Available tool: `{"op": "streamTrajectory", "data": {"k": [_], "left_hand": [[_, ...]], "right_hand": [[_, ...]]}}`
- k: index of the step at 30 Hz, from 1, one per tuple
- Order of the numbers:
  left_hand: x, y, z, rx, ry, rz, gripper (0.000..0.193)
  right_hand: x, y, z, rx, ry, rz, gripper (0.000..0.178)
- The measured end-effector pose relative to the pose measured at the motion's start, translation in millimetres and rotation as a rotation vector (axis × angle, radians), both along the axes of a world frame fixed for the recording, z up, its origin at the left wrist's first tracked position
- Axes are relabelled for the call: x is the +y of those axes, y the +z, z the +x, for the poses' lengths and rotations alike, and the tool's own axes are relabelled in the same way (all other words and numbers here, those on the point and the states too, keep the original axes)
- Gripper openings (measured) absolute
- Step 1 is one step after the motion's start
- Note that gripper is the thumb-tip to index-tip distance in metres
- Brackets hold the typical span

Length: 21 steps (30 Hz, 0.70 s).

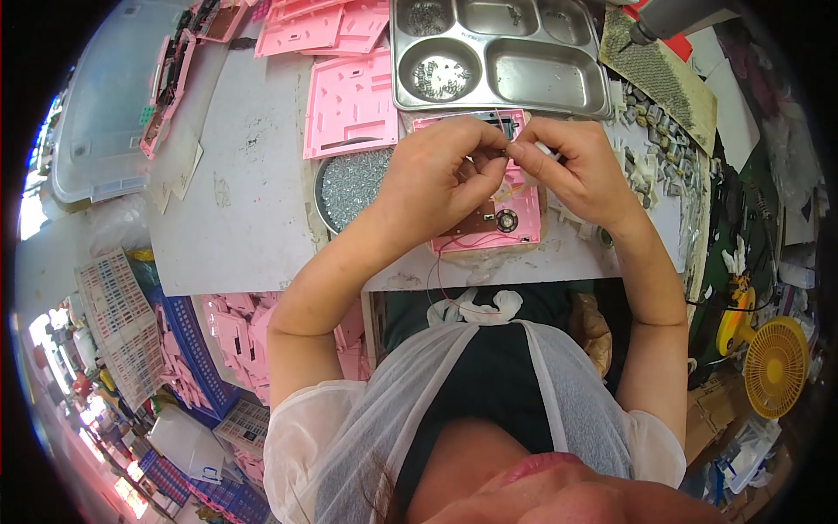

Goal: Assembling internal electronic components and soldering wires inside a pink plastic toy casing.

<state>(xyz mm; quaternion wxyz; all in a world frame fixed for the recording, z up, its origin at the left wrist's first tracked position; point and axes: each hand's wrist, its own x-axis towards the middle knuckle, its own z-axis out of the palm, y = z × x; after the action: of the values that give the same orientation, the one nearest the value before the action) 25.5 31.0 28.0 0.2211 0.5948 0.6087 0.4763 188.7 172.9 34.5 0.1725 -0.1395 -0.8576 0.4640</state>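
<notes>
My left hand (445, 179) and my right hand (576, 166) meet above an opened pink plastic casing (530, 229), with fingertips pinched close together. A small white part (546, 150) shows between the fingers of my right hand. Whatever my left fingertips pinch is too small to make out. Inside the casing sit a brown circuit board (471, 224) and a round black-and-silver speaker (506, 220). A thin red wire (429, 271) loops from the casing over the table's front edge. My hands hide part of the casing's middle.
Left of the casing stands a round bowl of small metal pieces (349, 190), below a pink panel (351, 105). A steel compartment tray (550, 74) holds small hardware behind. Small blocky parts (650, 140) lie at right, near a tool's tip (644, 33). A yellow fan (775, 367) stands lower right.
</notes>
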Motion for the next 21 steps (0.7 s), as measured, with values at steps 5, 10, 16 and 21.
{"op": "streamTrajectory", "data": {"k": [5,10,16,21], "left_hand": [[10.9,-10.2,8.9,0.118,0.06,0.118,0.017],[14.2,-4.8,13.2,-0.013,0.078,0.053,0.017],[18.6,2.8,14.0,-0.065,0.076,-0.004,0.017],[25.8,4.0,11.4,0.194,0.088,-0.035,0.013]], "right_hand": [[0.7,-0.9,2.6,-0.001,-0.053,-0.218,0.025],[4.4,-1.5,4.3,-0.049,-0.087,-0.282,0.026],[4.2,-11.3,5.6,0.111,-0.132,-0.157,0.024],[9.0,-15.6,6.3,0.168,-0.163,0.244,0.018]]}}
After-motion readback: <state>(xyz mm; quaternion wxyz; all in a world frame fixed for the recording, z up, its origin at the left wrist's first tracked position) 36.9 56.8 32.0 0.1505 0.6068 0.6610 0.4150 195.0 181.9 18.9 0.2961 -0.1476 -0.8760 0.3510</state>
